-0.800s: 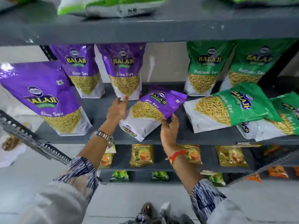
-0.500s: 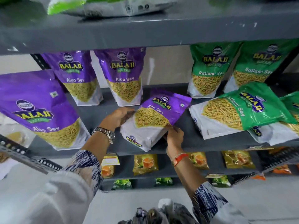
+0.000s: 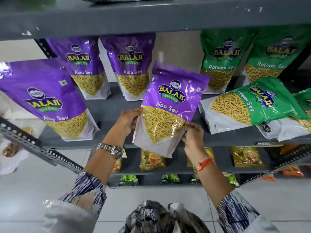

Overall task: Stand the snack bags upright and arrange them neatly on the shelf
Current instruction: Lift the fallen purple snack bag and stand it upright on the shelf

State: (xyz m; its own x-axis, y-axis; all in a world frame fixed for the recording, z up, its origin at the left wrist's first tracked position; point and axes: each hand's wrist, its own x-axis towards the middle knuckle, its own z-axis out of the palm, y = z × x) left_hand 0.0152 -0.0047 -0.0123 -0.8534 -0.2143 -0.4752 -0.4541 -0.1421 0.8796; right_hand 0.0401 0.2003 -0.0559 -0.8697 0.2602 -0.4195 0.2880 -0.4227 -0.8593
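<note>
**Snack bags: one purple lifted, two green down**

Purple Aloo Sev bag [image 3: 170, 105] near-upright, tilted right, base off the grey shelf [image 3: 107, 106]; three purple bags [image 3: 48, 100] upright at left; two green Ratlami Sev bags [image 3: 220, 59] upright at back right; two green bags [image 3: 252, 105] lying flat, overlapping.

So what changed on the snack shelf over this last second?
The purple Aloo Sev bag, lying tilted on the shelf earlier, is now raised nearly upright, its base past the front edge. The left hand and right hand closed on its lower corners. The other purple bags stayed standing; the green Ratlami Sev bag stayed lying down.
</note>
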